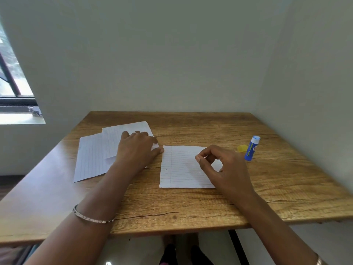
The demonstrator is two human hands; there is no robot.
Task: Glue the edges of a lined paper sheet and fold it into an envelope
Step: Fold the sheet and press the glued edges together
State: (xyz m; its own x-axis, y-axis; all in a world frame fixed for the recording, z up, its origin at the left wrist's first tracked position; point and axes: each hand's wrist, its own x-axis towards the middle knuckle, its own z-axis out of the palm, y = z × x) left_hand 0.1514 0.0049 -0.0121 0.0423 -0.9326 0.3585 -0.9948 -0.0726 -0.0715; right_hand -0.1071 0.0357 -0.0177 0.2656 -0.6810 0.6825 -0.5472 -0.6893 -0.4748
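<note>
A folded lined paper sheet (179, 167) lies flat on the wooden table (191, 207), in front of me and slightly right. My right hand (227, 169) hovers over its right part with thumb and fingers loosely curled into a ring, holding nothing. My left hand (137, 148) rests on a stack of loose lined sheets (91, 157) at the left, and its thumb and fingers pinch the right corner of the top sheet. A blue glue stick (252, 148) stands upright and uncapped at the right, with its yellow cap (242, 148) lying beside it.
The table stands in a corner, with walls close behind and to the right. A window (11, 83) is at the far left. Bare wood shows along the table's front and back. My feet show under the front edge.
</note>
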